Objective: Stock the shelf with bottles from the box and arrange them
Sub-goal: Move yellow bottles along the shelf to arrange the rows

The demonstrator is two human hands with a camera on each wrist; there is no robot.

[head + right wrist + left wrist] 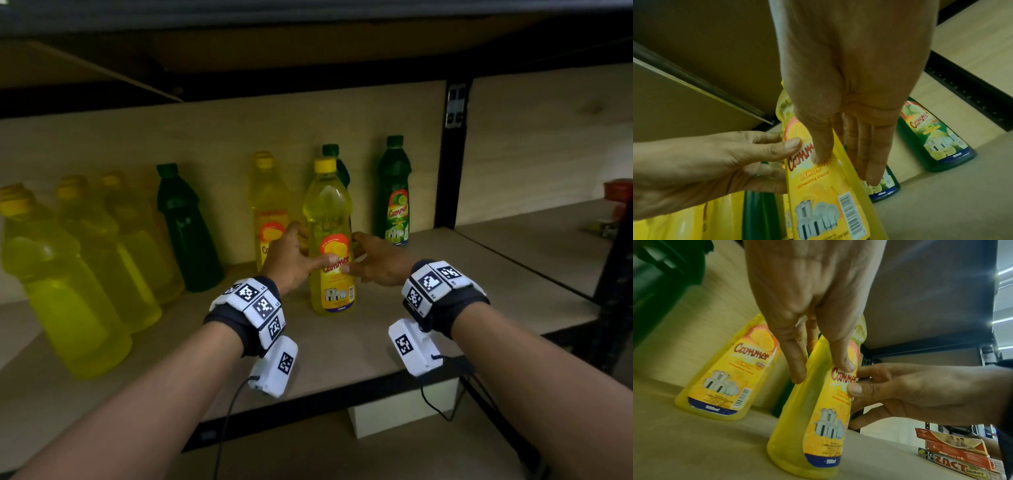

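2 hands on 1 yellow bottle [331, 240]: my left hand [291, 260] and right hand [375, 262] flank it, thumbs pressed on its label, fingers wrapped behind. It stands upright on the shelf [342, 346], straight ahead between my wrists, in front of a green bottle [334, 161]. Both hands sit equally near, so I reckon a small twist squares the label.

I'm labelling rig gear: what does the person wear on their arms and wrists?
Forearms are bare, no sleeves. Each wrist carries a dark band ringed with white blocks printed with black square markers. A white marked box hangs below each wrist, trailing a thin black cable.
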